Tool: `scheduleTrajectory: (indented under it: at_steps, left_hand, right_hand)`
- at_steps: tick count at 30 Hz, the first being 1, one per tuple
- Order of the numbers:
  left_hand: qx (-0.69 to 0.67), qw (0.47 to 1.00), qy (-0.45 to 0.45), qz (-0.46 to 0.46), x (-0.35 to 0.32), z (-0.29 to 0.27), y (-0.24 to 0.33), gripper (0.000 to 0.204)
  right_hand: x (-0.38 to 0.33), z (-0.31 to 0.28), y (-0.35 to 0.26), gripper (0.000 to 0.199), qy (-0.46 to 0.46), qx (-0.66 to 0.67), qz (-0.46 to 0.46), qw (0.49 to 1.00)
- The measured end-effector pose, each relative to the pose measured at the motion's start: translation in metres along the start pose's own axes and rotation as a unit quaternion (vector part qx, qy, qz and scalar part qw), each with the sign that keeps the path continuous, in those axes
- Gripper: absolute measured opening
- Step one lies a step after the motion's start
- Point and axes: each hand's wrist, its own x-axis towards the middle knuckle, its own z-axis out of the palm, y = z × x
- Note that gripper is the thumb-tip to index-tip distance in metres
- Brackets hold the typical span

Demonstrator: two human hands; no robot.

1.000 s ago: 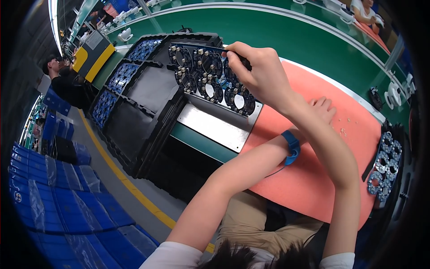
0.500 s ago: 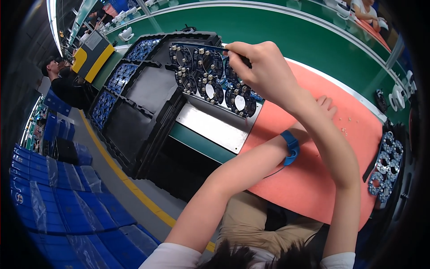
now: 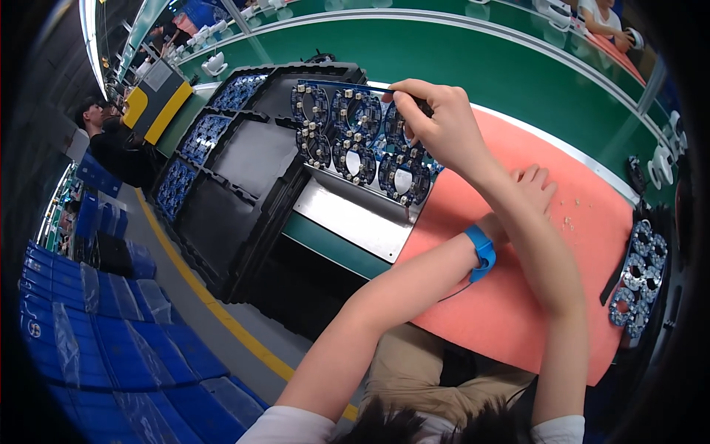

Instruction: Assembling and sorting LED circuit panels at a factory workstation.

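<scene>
My right hand (image 3: 442,127) pinches the edge of a dark blue circuit board panel (image 3: 345,138) between thumb and fingers. This panel joins several ring-shaped boards that carry small pale components. It is held tilted up above a shiny metal plate (image 3: 355,222), beside the black tray. My left hand (image 3: 534,191) lies on the pink mat (image 3: 473,318) with its fingers spread, partly covered by my right forearm crossing over it. A blue wrist strap (image 3: 482,253) with a thin cord is on my left wrist.
A black compartment tray (image 3: 255,152) holds more blue boards (image 3: 207,137) along its far-left side. Tiny pale bits (image 3: 568,220) lie on the mat. Another board panel (image 3: 637,277) is at right. Blue crates (image 3: 111,318) stand at lower left; a person in black (image 3: 122,159) is beyond.
My right hand has shifted the circuit board panel slightly to the right and lower. My left hand remains on the mat. The whole view has moved a little.
</scene>
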Motion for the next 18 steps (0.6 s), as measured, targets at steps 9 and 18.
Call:
scheduleTrajectory:
  at_steps: [9, 18]
  left_hand:
    - [-0.011, 1.0, -0.023, -0.011, 0.0, -0.007, 0.001, 0.028]
    - [0.026, 1.0, 0.003, 0.002, 0.001, 0.001, 0.003, 0.031]
  right_hand:
    - [-0.002, 0.004, 0.013, 0.024, 0.01, 0.063, 0.073, 0.995]
    - [-0.015, -0.002, 0.071, 0.026, -0.05, 0.117, 0.253, 0.959]
